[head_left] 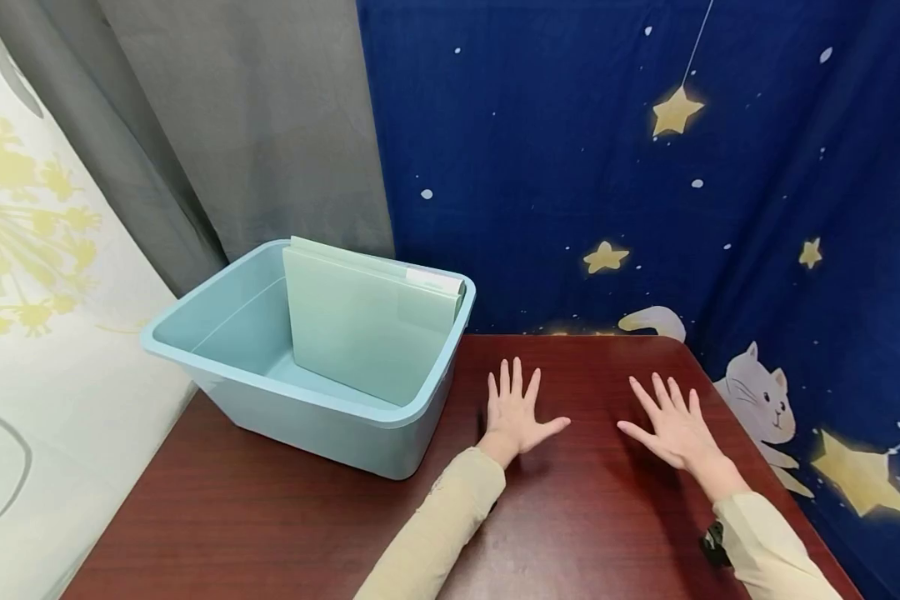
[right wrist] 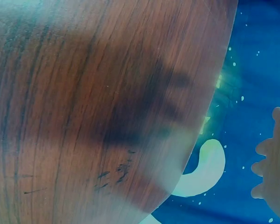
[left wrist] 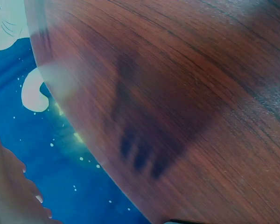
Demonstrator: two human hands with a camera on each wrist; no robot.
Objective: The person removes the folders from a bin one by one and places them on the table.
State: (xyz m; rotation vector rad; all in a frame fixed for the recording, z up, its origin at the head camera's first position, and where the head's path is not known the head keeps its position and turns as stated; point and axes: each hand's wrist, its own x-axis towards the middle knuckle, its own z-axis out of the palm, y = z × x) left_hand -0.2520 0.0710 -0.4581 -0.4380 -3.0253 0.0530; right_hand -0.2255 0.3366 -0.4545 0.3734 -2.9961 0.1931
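Observation:
My left hand is held over the table with its fingers straight and spread, just right of a light blue plastic basin. My right hand is spread the same way, farther right near the table's edge. Neither hand holds anything, and the two are apart. Inside the basin a pale green folder with a white label stands on edge, leaning near the back right wall. The left wrist view catches part of the left hand at its border; the right hand appears at the right border of its own.
The dark red wood table carries the basin on its left side. Behind hang a blue star-patterned curtain and a grey curtain. A dark band sits at the right wrist. Hand shadows fall on the wood.

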